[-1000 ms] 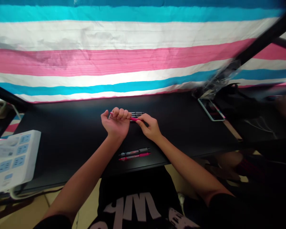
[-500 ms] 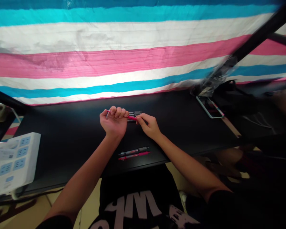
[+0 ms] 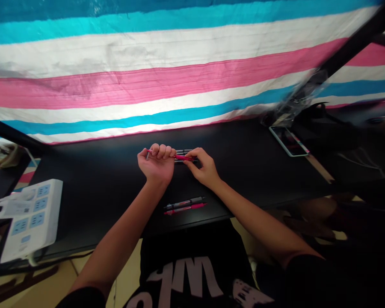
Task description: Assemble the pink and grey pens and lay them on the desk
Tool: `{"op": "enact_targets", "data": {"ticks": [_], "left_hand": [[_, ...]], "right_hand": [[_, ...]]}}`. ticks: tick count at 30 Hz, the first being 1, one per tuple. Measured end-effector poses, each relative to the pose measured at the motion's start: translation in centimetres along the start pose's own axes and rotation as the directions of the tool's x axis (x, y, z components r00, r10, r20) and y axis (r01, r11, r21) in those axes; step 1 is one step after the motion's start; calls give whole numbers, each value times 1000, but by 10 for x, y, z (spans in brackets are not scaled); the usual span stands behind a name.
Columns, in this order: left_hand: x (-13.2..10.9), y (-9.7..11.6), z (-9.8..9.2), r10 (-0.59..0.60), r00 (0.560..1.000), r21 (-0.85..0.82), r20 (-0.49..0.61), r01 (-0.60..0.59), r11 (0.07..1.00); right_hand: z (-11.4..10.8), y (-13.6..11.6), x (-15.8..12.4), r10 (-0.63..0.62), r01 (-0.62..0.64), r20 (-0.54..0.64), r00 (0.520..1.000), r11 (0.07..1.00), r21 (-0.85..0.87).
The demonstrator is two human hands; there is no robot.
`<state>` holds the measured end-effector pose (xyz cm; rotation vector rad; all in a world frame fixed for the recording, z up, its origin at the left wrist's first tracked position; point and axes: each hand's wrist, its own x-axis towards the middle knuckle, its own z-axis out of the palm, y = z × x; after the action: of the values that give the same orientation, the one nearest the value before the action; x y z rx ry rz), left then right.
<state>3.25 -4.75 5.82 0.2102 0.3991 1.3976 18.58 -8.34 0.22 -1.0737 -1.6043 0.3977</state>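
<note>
Palm up, my left hand [image 3: 158,164] has its fingers curled round a red pen [image 3: 180,158], whose thin end pokes out near the thumb. My right hand [image 3: 205,168] pinches the other end of this pen between thumb and fingertips. Behind the hands lie several dark and clear pens [image 3: 183,152], partly hidden by the fingers. Closer to the table's front edge, a black pen [image 3: 186,202] and another red pen [image 3: 186,208] lie side by side.
A white power strip [image 3: 35,218] with blue sockets stands at the left of the black table [image 3: 96,184]. To the right are a phone [image 3: 288,141], a wooden strip [image 3: 321,168] and crumpled clear plastic [image 3: 303,100]. A striped sheet [image 3: 167,81] hangs behind.
The view has shifted slightly, moving most things a little right in the picture. My right fingers have shifted a little on the red pen. At the far right, another person's hand has moved mostly out of view.
</note>
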Motion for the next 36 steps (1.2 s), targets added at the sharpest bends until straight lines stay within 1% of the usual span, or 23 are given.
{"op": "enact_targets", "data": {"ticks": [4, 8, 10, 12, 15, 17, 18, 20, 22, 24, 26, 29, 31, 33, 36], "left_hand": [[0, 0, 0, -6, 1000, -15, -5, 6, 1000], [1, -1, -1, -11, 1000, -20, -6, 11, 1000], [0, -1, -1, -12, 1000, -15, 7, 12, 1000], [-2, -1, 0, -21, 1000, 11, 21, 21, 1000], [-4, 0, 1, -45, 999, 68, 28, 43, 997], [-4, 1, 2, -51, 998, 74, 26, 49, 996], [-3, 1, 2, -51, 998, 65, 27, 49, 997], [-2, 1, 2, -49, 998, 43, 34, 47, 998], [-2, 1, 1, -53, 997, 33, 52, 51, 998], [-3, 0, 2, -66, 995, 35, 76, 64, 997], [-5, 0, 2, -84, 992, 42, 99, 80, 996], [-6, 0, 3, -92, 989, 44, 117, 87, 995], [-5, 0, 3, -85, 989, 41, 119, 80, 996], [-4, -1, 2, -70, 991, 34, 116, 66, 997], [-2, -4, 2, -47, 995, 9, 86, 46, 999]], "right_hand": [[-1, -2, 2, -31, 31, -6, 999, 999, -6], [-1, -2, 1, 6, -6, 7, 1000, 1000, 27], [-1, -2, 0, 60, -61, 10, 998, 997, 56], [-2, -1, -1, 145, -147, 28, 989, 983, 106], [-3, 3, -2, 282, -301, 123, 951, 935, 187], [-1, 5, -2, 333, -370, 185, 924, 901, 226], [0, 5, -2, 339, -382, 199, 919, 892, 242], [2, 5, -2, 321, -363, 193, 927, 897, 254], [3, 4, -3, 292, -322, 156, 944, 918, 230], [3, 1, -3, 286, -312, 146, 947, 927, 209], [1, -2, -2, 312, -353, 200, 929, 909, 221], [-2, -5, 1, 356, -441, 316, 879, 858, 263], [-2, -6, 2, 371, -466, 335, 866, 842, 273], [-1, -6, 1, 371, -450, 301, 878, 855, 258], [1, -4, -1, 333, -371, 200, 921, 906, 203]]}}
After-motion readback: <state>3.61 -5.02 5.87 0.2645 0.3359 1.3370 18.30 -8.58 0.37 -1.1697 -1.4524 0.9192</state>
